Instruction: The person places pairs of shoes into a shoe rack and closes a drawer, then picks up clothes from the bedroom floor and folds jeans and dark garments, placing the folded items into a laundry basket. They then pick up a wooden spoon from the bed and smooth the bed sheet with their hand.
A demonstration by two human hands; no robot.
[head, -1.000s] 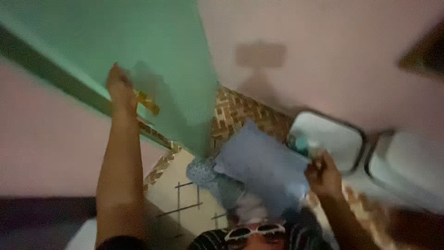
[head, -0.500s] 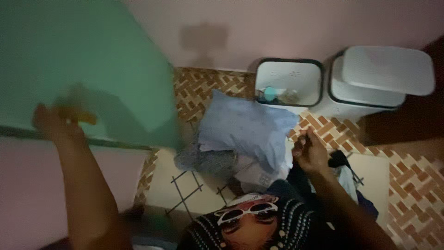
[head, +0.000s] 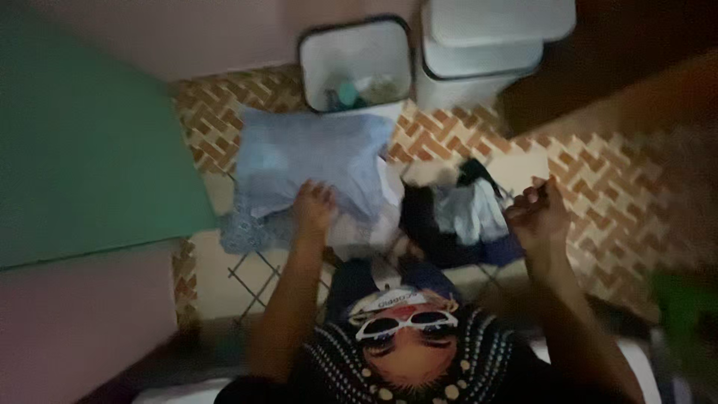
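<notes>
Where the left hand (head: 314, 206) was raised against the green door (head: 90, 157) half a second ago, it has now come down onto the blue cloth (head: 314, 153), fingers spread and resting on its lower edge; whether they pinch the fabric cannot be told. The small yellow item seen at that hand earlier is no longer in view. The right hand (head: 537, 213) has shifted right and hangs above the brick-pattern floor (head: 598, 179), fingers curled loosely; whether it holds anything cannot be told through the blur. The view has swung, so the bins now sit at the top edge.

Count: one blue cloth, lying on top of the pile between the door and the bins; one heap of dark and pale clothes (head: 456, 213) just right of it; two white bins, one open bin (head: 355, 60) with items inside, one lidded bin (head: 486, 41) beside it; one green door.
</notes>
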